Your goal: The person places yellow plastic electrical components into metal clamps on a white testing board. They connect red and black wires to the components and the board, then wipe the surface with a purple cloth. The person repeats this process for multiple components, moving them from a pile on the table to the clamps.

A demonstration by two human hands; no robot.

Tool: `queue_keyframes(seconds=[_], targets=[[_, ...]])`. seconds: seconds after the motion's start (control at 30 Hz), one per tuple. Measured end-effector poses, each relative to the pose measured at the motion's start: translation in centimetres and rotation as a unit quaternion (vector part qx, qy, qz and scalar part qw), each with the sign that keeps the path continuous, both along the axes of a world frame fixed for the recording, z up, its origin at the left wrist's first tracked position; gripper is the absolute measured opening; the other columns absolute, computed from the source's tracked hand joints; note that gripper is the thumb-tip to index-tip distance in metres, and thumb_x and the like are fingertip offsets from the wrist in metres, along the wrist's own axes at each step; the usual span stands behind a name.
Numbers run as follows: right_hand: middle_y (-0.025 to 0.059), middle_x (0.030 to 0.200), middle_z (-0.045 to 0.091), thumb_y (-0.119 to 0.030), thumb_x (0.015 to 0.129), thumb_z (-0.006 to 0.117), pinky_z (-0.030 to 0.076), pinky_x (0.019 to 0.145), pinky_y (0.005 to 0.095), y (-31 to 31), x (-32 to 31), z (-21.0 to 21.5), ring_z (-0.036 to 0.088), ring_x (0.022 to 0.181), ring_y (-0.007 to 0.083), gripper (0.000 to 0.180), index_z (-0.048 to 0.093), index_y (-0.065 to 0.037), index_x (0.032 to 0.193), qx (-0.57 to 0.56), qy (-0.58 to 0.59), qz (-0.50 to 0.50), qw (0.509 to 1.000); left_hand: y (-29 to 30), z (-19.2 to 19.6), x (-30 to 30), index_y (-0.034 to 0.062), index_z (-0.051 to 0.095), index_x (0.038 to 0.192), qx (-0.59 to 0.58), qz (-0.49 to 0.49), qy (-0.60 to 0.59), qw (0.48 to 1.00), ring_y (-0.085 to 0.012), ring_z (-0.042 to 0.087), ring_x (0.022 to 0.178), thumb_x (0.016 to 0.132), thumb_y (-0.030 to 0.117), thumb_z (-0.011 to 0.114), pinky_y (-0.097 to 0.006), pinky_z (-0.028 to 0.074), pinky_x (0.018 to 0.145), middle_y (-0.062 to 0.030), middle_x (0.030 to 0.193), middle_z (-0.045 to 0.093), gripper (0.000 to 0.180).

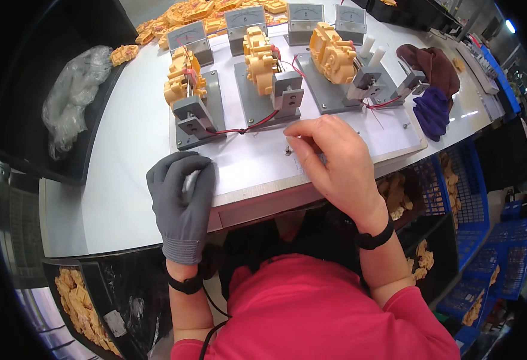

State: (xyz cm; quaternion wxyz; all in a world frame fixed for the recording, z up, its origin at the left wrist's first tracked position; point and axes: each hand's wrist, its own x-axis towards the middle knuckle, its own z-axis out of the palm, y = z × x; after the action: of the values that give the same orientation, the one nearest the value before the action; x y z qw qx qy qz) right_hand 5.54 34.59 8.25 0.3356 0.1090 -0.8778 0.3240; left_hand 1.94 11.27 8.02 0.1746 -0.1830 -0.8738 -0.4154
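My left hand [182, 195], in a grey knit glove, rests at the table's front edge, fingers loosely bent and a white gap showing by the thumb. Just beyond it stands the left fixture [200, 123], a grey stand carrying a yellow plastic gear housing [184, 81]. My bare right hand [335, 156] hovers over the board, thumb and forefinger tips brought close together with nothing visible between them. A small metal toggle switch [288, 150] is just below those tips. Behind it, the middle fixture [269, 108] bears another yellow gear housing [259, 60]; red wires [257, 125] link the stands.
Several analog panel meters [245, 27] line the back, before a heap of yellow housings [206, 11]. A third housing [332, 57] sits on the right fixture. Dark cloths [432, 111] lie rightward. A black bin [110, 90] with plastic film stands left; blue baskets [485, 240] are lower right.
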Motion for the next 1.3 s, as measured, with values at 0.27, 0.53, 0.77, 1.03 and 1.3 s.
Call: queue_keyframes(seconds=[0.27, 0.53, 0.77, 1.03, 1.3], targets=[[0.0065, 0.08, 0.062, -0.009, 0.087, 0.068, 0.047, 0.069, 0.0393, -0.14, 0.28, 0.25, 0.06, 0.077, 0.0272, 0.008, 0.065, -0.008, 0.094, 0.009, -0.023, -0.005, 1.0, -0.08, -0.17, 0.22, 0.0053, 0.069, 0.097, 0.022, -0.002, -0.009, 1.0, -0.0269, 0.053, 0.111, 0.084, 0.004, 0.071, -0.038, 0.044, 0.095, -0.0095, 0.107, 0.064, 0.014], [0.0063, 0.081, 0.062, -0.009, 0.086, 0.069, 0.048, 0.071, 0.0386, -0.1, 0.29, 0.02, 0.06, 0.077, 0.0268, 0.009, 0.065, -0.008, 0.095, 0.009, -0.016, -0.006, 1.0, -0.35, -0.32, 0.17, 0.0028, 0.066, 0.099, -0.006, -0.011, -0.013, 1.0, -0.0255, 0.053, 0.113, 0.087, 0.004, 0.068, -0.036, 0.044, 0.098, -0.0099, 0.111, 0.061, 0.013], [0.0059, 0.081, 0.062, -0.01, 0.086, 0.069, 0.048, 0.071, 0.0385, -0.13, 0.29, 0.09, 0.06, 0.077, 0.0267, 0.009, 0.065, -0.009, 0.094, 0.016, -0.014, -0.009, 1.0, -0.18, -0.34, 0.19, 0.0048, 0.069, 0.095, 0.026, -0.002, -0.016, 1.0, -0.0274, 0.053, 0.112, 0.083, 0.004, 0.071, -0.038, 0.043, 0.097, -0.0096, 0.108, 0.064, 0.012], [0.0059, 0.08, 0.062, -0.01, 0.087, 0.069, 0.048, 0.071, 0.039, -0.14, 0.29, 0.13, 0.06, 0.077, 0.0267, 0.008, 0.065, -0.009, 0.094, 0.017, -0.014, -0.012, 1.0, -0.61, -0.3, 0.14, 0.0015, 0.063, 0.1, -0.018, -0.023, -0.022, 0.999, -0.0249, 0.052, 0.115, 0.088, 0.005, 0.066, -0.036, 0.043, 0.1, -0.0105, 0.114, 0.059, 0.013], [0.006, 0.081, 0.062, -0.01, 0.087, 0.069, 0.047, 0.07, 0.0389, -0.22, 0.24, 0.1, 0.06, 0.077, 0.0266, 0.009, 0.065, -0.008, 0.094, 0.014, -0.018, -0.011, 1.0, -0.26, -0.26, 0.07, 0.0055, 0.069, 0.093, 0.026, -0.009, -0.011, 1.0, -0.0263, 0.052, 0.109, 0.082, 0.003, 0.072, -0.038, 0.043, 0.095, -0.0082, 0.106, 0.064, 0.012]])
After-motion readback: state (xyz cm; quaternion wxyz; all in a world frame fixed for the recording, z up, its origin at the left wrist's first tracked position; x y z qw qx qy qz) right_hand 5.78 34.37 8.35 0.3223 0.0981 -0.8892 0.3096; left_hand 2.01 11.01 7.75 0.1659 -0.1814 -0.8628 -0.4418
